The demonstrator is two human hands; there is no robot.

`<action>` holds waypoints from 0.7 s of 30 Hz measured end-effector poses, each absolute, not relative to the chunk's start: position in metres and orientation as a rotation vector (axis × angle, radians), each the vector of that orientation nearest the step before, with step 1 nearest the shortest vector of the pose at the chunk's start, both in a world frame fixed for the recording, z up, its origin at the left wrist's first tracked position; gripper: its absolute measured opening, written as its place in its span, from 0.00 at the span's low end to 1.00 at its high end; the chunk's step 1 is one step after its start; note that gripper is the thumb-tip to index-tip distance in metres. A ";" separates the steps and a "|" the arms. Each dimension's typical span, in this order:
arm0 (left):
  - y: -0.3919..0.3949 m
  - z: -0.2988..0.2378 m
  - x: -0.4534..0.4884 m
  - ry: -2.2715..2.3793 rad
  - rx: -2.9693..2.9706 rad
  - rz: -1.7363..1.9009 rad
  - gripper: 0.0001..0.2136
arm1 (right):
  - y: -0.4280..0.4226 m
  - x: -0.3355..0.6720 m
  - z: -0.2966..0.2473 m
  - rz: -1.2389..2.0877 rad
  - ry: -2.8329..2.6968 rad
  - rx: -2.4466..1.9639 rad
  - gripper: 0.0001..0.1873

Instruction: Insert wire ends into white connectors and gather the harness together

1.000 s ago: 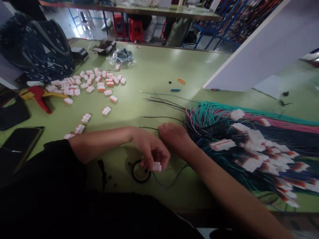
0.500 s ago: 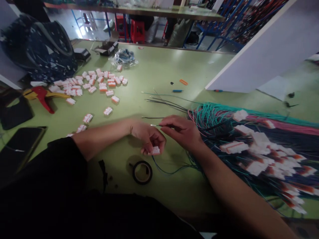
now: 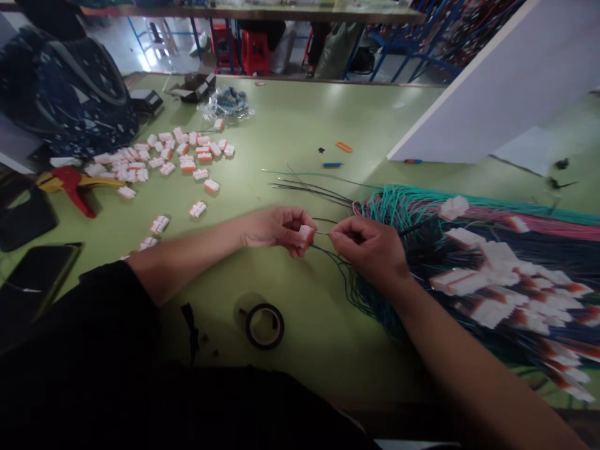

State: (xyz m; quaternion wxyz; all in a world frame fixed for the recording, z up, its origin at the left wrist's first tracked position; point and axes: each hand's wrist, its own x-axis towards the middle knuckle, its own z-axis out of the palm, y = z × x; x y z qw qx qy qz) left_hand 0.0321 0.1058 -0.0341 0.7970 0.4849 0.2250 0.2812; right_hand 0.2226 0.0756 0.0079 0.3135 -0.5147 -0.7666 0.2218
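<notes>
Between the fingers of my left hand [image 3: 285, 230] is a white and orange connector housing [image 3: 306, 234], turned toward the right. A dark wire [image 3: 328, 252] trails from it to the wire bundle. My right hand [image 3: 368, 247] pinches a wire with a bare metal terminal [image 3: 322, 233], whose tip is at or very near the housing's face; whether it has entered cannot be made out. To the right lies a big bundle of green, pink and dark wires [image 3: 398, 203], with several wired connectors [image 3: 462, 281] on top.
Loose connectors [image 3: 164, 153] lie in a heap at the left, beside red and yellow pliers [image 3: 75, 183]. A tape roll [image 3: 265, 326] sits near the front edge. Further back are a blue pen-like tool [image 3: 332, 165] and an orange clip [image 3: 344, 147]. A white panel [image 3: 478, 94] stands at right.
My left hand has risen and turned the connector toward the right. My right hand, with its wire, has shifted right and slightly down, and terminal and housing are now face to face.
</notes>
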 end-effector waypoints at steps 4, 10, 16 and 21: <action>0.107 -0.038 0.034 0.476 1.042 0.687 0.16 | 0.075 0.222 0.009 0.553 -2.073 -1.372 0.07; 0.104 -0.032 0.035 0.542 1.083 0.724 0.14 | 0.074 0.219 0.006 0.560 -2.066 -1.412 0.08; 0.101 -0.027 0.037 0.562 1.107 0.757 0.14 | 0.072 0.218 0.007 0.546 -2.036 -1.416 0.08; 0.102 -0.027 0.038 0.553 1.132 0.762 0.17 | 0.071 0.216 0.007 0.525 -2.019 -1.440 0.09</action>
